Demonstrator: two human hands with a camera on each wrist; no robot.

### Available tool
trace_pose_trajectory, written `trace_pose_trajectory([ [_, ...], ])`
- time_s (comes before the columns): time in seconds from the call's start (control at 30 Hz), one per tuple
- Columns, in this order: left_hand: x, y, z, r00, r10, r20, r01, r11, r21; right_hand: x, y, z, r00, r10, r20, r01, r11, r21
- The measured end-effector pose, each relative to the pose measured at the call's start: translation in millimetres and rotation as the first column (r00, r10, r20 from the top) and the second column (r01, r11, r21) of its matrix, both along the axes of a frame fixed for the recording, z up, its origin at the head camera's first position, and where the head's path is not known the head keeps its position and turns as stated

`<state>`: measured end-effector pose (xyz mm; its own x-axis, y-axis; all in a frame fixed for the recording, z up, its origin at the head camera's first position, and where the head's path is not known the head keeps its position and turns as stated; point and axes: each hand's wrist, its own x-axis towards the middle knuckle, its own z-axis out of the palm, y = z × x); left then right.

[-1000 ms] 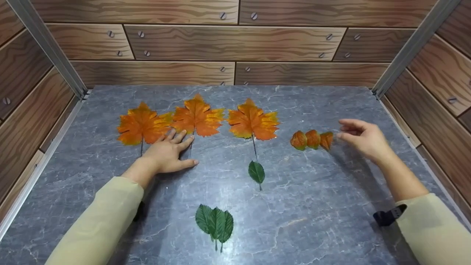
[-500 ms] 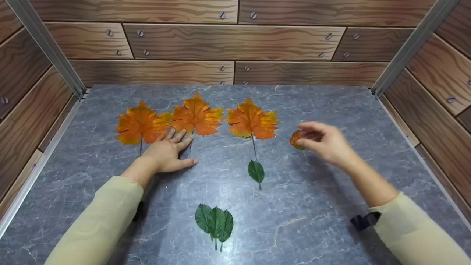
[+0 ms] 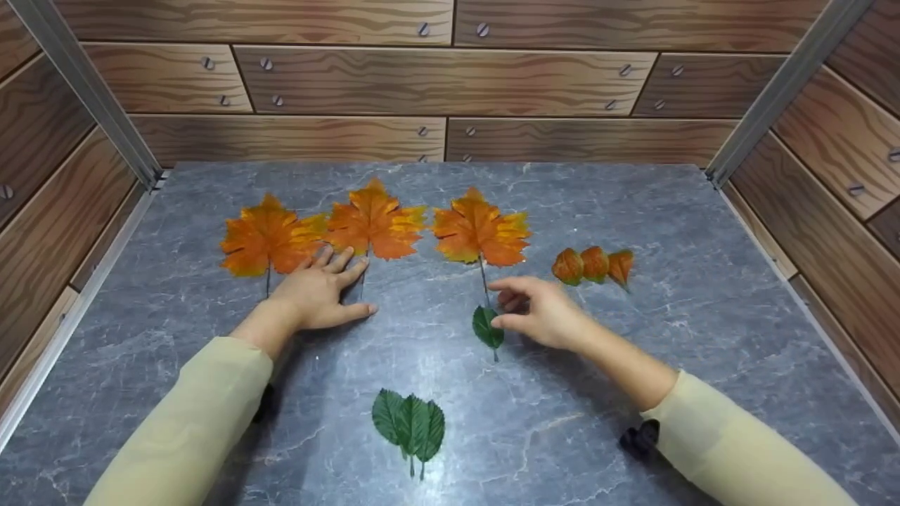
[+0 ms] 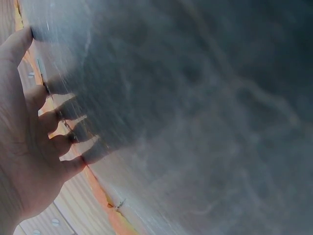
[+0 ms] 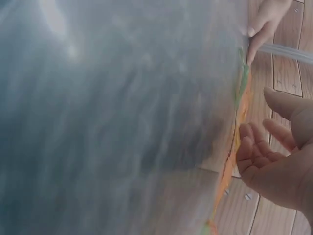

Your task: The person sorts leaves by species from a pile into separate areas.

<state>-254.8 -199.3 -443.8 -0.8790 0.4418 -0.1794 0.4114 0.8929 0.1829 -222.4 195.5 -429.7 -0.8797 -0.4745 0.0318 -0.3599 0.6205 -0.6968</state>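
Note:
My left hand [image 3: 315, 295] lies with fingers spread, its fingertips at the lower edges of the left orange maple leaf [image 3: 267, 235] and the middle maple leaf [image 3: 375, 221]. In the left wrist view, the fingertips of that hand [image 4: 32, 142] meet the grey tabletop. My right hand [image 3: 545, 313], fingers loosely bent and holding nothing, hovers by the stem of the third maple leaf [image 3: 480, 228]. Its thumb overlaps a single green leaf [image 3: 484, 329] in the head view. The right wrist view shows this hand [image 5: 279, 152] above the table, with gaps between thumb and fingers.
Several green leaves [image 3: 411, 425] overlap in a fan nearer the front of the marbled grey table [image 3: 562, 450]. Three small orange-green leaves [image 3: 594, 265] form a row on the right. Wood-patterned walls [image 3: 450, 81] and metal posts enclose the back and sides.
My right hand has moved left, from beside the small orange leaves, passing over them to the single green leaf. The leaves and my left hand have stayed in place.

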Motion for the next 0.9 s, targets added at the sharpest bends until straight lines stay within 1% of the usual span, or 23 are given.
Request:
trace_pose_trajectory([
  [0.13,0.7,0.0,0.6,1.0,0.002,0.0,-0.002,1.0,-0.005,1.6,-7.8,-1.4,0.998,-0.033,0.045,0.029,0.996,0.08],
  [0.23,0.7,0.3,1.0,1.0,0.0,0.001,0.0,1.0,-0.005,2.4,-11.0,-1.6,0.998,-0.035,0.052,0.027,0.989,0.148],
  [0.33,0.8,0.6,0.9,1.0,0.002,0.004,-0.002,1.0,-0.008,4.0,-12.3,-1.9,0.999,0.003,0.034,-0.01,0.978,0.208],
  [0.47,0.2,1.4,0.1,1.0,0.002,0.006,-0.002,1.0,-0.011,7.9,-11.5,-2.4,0.998,0.059,0.037,-0.066,0.971,0.229],
  [0.6,-0.4,2.0,-0.1,1.0,0.0,0.008,0.0,1.0,-0.007,13.3,-5.8,-2.9,0.995,0.089,0.049,-0.097,0.976,0.197],
  [0.67,-0.2,2.0,0.5,1.0,0.001,0.008,-0.001,1.0,-0.008,15.7,-1.0,-3.2,0.995,0.089,0.042,-0.095,0.982,0.164],
  [0.77,0.0,1.8,1.2,1.0,0.003,0.008,-0.003,1.0,-0.009,17.0,6.7,-3.8,0.998,0.059,0.036,-0.062,0.994,0.085],
  [0.9,-0.1,1.1,1.0,1.0,0.005,0.008,-0.004,1.0,-0.007,13.6,18.0,-5.7,0.999,-0.021,0.024,0.022,1.0,-0.021],
])
